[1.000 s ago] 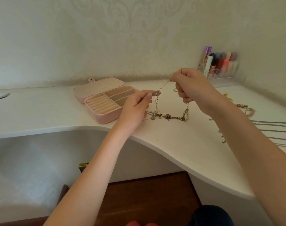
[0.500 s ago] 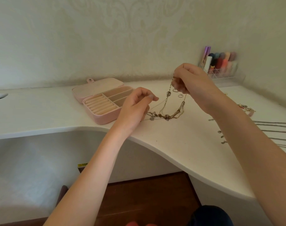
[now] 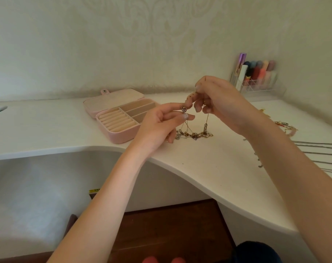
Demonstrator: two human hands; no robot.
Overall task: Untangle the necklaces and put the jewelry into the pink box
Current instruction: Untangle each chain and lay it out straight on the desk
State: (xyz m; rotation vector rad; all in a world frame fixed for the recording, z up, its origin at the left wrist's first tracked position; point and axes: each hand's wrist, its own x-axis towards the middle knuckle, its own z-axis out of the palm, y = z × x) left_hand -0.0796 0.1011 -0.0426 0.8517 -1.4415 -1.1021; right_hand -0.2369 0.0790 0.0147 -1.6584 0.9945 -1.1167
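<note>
Both hands pinch the tangled necklaces (image 3: 194, 134): left hand (image 3: 161, 126) on a small pendant, right hand (image 3: 220, 103) higher on the chain; the knot sags onto the desk (image 3: 208, 168) between them. Pink box (image 3: 121, 118) open, just beside the left hand

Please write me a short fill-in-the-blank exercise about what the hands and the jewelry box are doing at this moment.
1. The pink box lies with its lid ___.
2. Both hands hold the tangled ___ above the desk.
3. The left hand pinches a small round ___ between thumb and fingers.
4. The right hand is ___ than the left hand.

Missing words: open; necklaces; pendant; higher
</note>
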